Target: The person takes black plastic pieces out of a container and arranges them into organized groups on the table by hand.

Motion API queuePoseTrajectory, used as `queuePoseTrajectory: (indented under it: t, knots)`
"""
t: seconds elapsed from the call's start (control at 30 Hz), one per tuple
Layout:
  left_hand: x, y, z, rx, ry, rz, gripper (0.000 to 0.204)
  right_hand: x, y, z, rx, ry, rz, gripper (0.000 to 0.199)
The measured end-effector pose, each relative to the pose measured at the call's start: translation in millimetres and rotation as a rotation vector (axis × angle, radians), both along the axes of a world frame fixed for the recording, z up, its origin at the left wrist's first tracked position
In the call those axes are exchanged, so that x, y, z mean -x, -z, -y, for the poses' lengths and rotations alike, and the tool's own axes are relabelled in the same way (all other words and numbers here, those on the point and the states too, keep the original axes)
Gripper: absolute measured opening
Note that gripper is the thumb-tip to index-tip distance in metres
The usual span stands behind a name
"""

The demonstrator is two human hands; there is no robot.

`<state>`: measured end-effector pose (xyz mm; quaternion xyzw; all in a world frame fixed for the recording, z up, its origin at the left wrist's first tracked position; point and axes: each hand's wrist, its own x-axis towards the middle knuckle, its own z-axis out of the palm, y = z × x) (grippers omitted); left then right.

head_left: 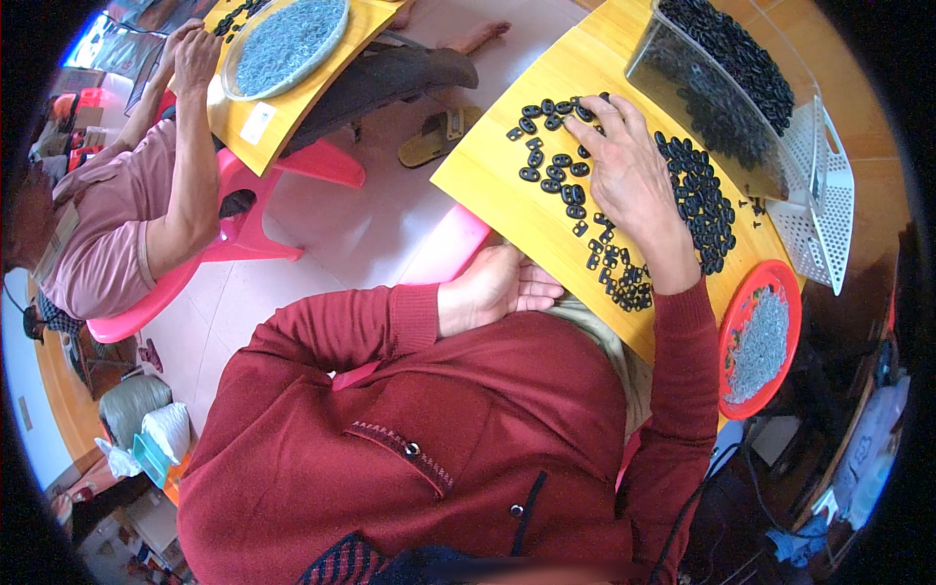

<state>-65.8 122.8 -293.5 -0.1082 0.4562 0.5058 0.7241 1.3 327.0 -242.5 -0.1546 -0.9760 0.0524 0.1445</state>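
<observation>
Small black oval pieces with two holes (553,174) lie scattered over the yellow tabletop (478,161). My right hand (629,175) rests palm down among them, its fingers spread and the tips touching pieces at the far side. A denser patch of the same ovals (702,200) sits to the right of that hand. Smaller black rectangular pieces (624,278) are grouped nearer to me. My left hand (487,290) is turned palm up just off the table's near left edge, fingers stretched out and loosely together, with nothing visible in it.
A clear bin (717,146) full of black pieces stands at the far right, beside a white perforated basket (819,210). A red round tray (795,317) holds small silvery parts. At left, another person (127,210) works at a second yellow table with a round tray (229,83).
</observation>
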Motion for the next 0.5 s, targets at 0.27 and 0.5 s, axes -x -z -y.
queuePoseTrajectory:
  t: [0.27,0.5]
  knots:
    - [0.3,0.2,-0.1,0.004,0.004,-0.003,0.044,-2.7,-1.5,-1.9,0.022,0.008,-0.01,0.044]
    - [-0.4,0.0,-0.7,0.006,0.003,-0.009,0.043,-2.2,-1.0,1.9,0.052,-0.006,-0.047,0.04]
